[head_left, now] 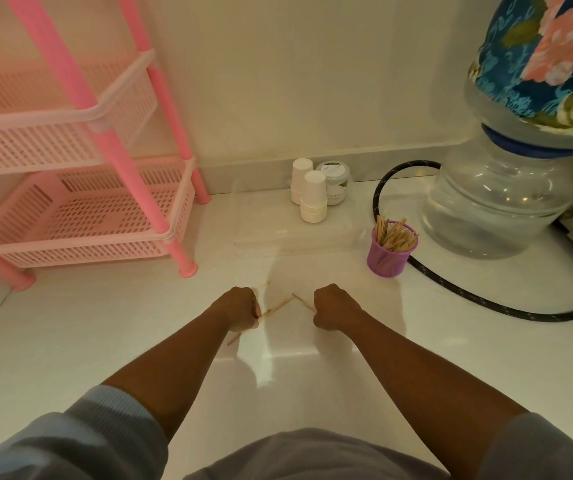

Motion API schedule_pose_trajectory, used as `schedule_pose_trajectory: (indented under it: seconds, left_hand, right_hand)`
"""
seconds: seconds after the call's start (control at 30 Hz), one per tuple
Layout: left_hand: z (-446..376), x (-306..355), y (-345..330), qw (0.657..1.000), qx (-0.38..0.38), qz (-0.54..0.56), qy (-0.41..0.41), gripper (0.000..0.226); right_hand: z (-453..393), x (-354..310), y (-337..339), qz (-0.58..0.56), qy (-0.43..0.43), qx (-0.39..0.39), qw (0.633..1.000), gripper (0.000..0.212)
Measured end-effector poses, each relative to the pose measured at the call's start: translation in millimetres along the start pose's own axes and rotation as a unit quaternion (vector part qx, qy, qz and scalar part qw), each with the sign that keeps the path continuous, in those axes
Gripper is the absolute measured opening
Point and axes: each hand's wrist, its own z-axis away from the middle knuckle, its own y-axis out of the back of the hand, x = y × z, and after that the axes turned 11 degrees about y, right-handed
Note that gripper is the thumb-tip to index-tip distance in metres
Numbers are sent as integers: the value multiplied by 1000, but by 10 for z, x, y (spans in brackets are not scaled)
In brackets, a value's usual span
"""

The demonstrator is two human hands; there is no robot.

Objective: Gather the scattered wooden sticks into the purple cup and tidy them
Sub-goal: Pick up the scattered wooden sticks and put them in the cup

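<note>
We judge the gathering nearly done: most sticks (394, 235) stand in the cup (389, 256). Our left hand (240, 306) has fingers curled round a few more; our right hand (333, 306) pinches one. These still need dropping in and straightening.

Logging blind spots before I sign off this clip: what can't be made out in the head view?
- Sticks in left hand: count unclear; fingers cover their middles.
- Stick in right hand: only its tip shows; the fist hides the rest.
- Purple cup: stick count too small to tell.
- Jar label: too small to read, partly behind the paper cups.
- Water bottle: top cut off by the frame edge.
</note>
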Motion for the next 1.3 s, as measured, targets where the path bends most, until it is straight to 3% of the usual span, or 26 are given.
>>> schedule_pose_trajectory:
  seconds: [0.03, 0.1, 0.17, 0.27, 0.53, 0.67, 0.93, 1.17, 1.3]
  left_hand:
    - [7, 7, -3, 1000, 2, -10, 0, 16]
    - [11, 11, -12, 1000, 2, -27, 4, 19]
    - [-15, 8, -30, 999, -3, -39, 5, 21]
    - [6, 55, 7, 1000, 1, -29, -12, 19]
    - [-36, 257, 218, 991, 28, 120, -61, 23]
    - [-36, 474, 310, 976, 19, 206, -68, 21]
    - [-53, 835, 442, 942, -3, 327, -76, 24]
    - [-55, 1177, 585, 926, -35, 361, -106, 25]
    - [-45, 1416, 672, 921, -9, 364, -137, 26]
  right_hand:
    - [1, 15, 8, -10, 0, 5, 1000, 7]
    - [-11, 45, 23, -25, 2, 2, 1000, 20]
    - [-2, 81, 61, -39, 3, 14, 999, 7]
    - [6, 140, 138, -88, -7, 59, 994, 22]
    - [-1, 188, 334, -185, -43, 177, 966, 24]
    - [8, 181, 449, -212, -33, 207, 955, 47]
    - [134, 171, 734, -159, -11, 249, 955, 95]
    - [184, 231, 918, -200, 16, 291, 936, 89]
    - [227, 287, 1019, -207, 16, 315, 926, 82]
